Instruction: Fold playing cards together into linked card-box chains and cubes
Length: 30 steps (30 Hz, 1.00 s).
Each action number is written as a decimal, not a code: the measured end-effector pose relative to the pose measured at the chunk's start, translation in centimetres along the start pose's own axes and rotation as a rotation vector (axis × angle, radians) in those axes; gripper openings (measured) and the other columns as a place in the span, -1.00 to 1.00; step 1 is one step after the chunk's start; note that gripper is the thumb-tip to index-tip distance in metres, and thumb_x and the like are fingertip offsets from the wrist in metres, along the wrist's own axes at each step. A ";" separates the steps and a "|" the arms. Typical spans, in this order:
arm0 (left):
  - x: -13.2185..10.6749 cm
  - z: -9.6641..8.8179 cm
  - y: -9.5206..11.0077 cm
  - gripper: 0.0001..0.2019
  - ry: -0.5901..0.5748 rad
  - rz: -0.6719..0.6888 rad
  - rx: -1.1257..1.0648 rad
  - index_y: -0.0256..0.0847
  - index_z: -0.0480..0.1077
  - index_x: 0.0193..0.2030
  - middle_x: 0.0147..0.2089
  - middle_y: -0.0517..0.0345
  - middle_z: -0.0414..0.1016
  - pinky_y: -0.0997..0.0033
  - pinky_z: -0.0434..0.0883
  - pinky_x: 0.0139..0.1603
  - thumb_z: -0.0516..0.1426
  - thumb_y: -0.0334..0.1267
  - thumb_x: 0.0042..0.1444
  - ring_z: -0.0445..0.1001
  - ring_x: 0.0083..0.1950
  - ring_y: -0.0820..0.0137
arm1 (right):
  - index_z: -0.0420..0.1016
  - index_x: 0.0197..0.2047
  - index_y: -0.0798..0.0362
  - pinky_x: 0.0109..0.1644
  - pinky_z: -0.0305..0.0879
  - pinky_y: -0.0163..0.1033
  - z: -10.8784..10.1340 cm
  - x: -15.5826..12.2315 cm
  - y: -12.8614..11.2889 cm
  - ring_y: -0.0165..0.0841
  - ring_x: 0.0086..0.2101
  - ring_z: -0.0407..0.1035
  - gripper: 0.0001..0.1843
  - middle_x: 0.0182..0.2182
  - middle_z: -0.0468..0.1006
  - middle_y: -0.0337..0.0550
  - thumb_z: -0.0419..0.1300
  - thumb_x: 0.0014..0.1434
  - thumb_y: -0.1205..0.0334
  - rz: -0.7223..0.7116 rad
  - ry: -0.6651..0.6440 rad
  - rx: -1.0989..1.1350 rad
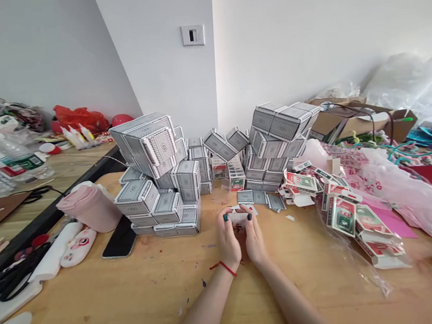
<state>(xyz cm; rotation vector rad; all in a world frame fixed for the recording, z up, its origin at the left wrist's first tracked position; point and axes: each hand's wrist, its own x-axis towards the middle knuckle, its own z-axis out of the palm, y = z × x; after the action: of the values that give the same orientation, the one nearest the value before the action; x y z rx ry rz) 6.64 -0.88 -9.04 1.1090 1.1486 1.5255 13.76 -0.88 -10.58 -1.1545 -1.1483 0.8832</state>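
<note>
My left hand point(229, 239) and my right hand point(254, 237) are closed around the two sides of a stack of playing cards point(239, 225), thumbs on top, just above the wooden table point(138, 302). The cards' top edge looks white, and dark printing shows on the side facing me. Just beyond my fingers lie loose playing cards point(260, 197) with grey patterned backs, and a few white faces. Blocks built from grey patterned playing cards are piled on the left point(167, 207) and on the right point(272, 151).
Torn red and green card boxes point(343, 216) and clear wrapping litter the right side, beside a pink printed plastic bag point(389, 176). On the left are a black phone point(119, 240), a pink roll point(90, 207) and black-handled scissors point(24, 274). A bare wall point(177, 79) rises behind.
</note>
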 end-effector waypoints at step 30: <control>1.6 -1.6 0.2 -0.74 -0.017 -0.047 -0.143 -0.19 0.24 -0.17 -0.21 0.11 0.37 0.40 0.36 -0.18 0.04 -0.07 0.10 0.40 -0.19 0.37 | 0.36 -0.20 0.01 -0.20 0.31 -0.11 -1.9 0.5 0.8 -0.22 -0.30 0.36 -0.76 -0.31 0.47 -0.11 0.10 -0.01 0.28 -0.023 -0.069 -0.176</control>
<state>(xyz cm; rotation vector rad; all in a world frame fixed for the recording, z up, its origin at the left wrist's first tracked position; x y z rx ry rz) 4.73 0.36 -8.85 0.9903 1.0301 1.5346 15.76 -0.63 -11.29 -1.2584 -1.3135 0.8221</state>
